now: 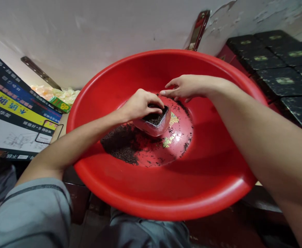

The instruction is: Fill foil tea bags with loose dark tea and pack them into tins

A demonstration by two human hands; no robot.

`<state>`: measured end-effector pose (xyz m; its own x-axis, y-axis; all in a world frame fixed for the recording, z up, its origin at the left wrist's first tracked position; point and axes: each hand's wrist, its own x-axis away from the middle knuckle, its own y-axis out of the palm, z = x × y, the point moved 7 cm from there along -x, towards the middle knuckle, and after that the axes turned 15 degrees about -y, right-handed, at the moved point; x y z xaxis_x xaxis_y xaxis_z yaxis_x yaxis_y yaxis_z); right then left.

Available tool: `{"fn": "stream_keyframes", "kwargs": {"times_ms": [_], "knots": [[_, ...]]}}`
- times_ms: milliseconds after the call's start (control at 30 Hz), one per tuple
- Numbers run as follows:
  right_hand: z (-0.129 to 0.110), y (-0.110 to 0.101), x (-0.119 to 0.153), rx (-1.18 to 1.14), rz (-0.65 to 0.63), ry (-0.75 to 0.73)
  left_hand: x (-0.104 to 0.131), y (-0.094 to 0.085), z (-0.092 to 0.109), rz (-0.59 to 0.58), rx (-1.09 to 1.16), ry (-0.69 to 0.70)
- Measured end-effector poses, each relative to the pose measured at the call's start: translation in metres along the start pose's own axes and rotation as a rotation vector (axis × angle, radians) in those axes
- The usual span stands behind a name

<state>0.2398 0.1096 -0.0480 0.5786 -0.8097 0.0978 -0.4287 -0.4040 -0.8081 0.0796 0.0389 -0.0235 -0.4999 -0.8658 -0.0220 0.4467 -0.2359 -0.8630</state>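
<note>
A clear, shiny plastic bag stands open in a big red plastic basin. Dark, dry shreds like loose tea leaves fill its mouth. My left hand is at that mouth, thumb and fingers curled together at the bag's rim; part of its grip is hidden. Just right of the bag, my right hand hovers over the basin with nothing in it, fingers apart and pointing left. A heap of the same dark leaves lies on the basin's floor at left, with scattered bits around the bag.
Stacked dark square tins stand right of the basin. At left are a printed cardboard box, a green box and pale crumpled wrapping. Behind rises a wall with a dark red strip against it.
</note>
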Motion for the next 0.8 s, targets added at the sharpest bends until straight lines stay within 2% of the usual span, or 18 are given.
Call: {"fn": "stream_keyframes", "kwargs": {"times_ms": [200, 333, 400, 467, 533, 633, 733, 800], "knots": [[-0.016, 0.019, 0.007, -0.132, -0.085, -0.031, 0.006, -0.038, -0.018, 0.198, 0.134, -0.085], [-0.030, 0.041, 0.008, -0.237, -0.126, 0.018, 0.008, -0.061, -0.062, 0.300, 0.102, -0.300], [-0.033, 0.049, 0.007, -0.252, -0.145, 0.050, 0.007, -0.065, -0.090, 0.291, -0.002, -0.433], [-0.034, 0.055, 0.005, -0.255, -0.170, 0.066, 0.005, -0.055, -0.114, 0.137, -0.125, -0.557], [-0.034, 0.058, 0.004, -0.256, -0.206, 0.067, 0.007, -0.035, -0.132, -0.119, -0.247, -0.650], [-0.034, 0.060, 0.001, -0.250, -0.243, 0.061, 0.013, -0.003, -0.140, -0.426, -0.454, -0.647], [-0.034, 0.062, 0.000, -0.255, -0.254, 0.065, 0.020, 0.022, -0.143, -0.599, -0.595, -0.602], [-0.036, 0.063, 0.001, -0.257, -0.251, 0.058, 0.023, 0.034, -0.149, -0.637, -0.637, -0.579]]}}
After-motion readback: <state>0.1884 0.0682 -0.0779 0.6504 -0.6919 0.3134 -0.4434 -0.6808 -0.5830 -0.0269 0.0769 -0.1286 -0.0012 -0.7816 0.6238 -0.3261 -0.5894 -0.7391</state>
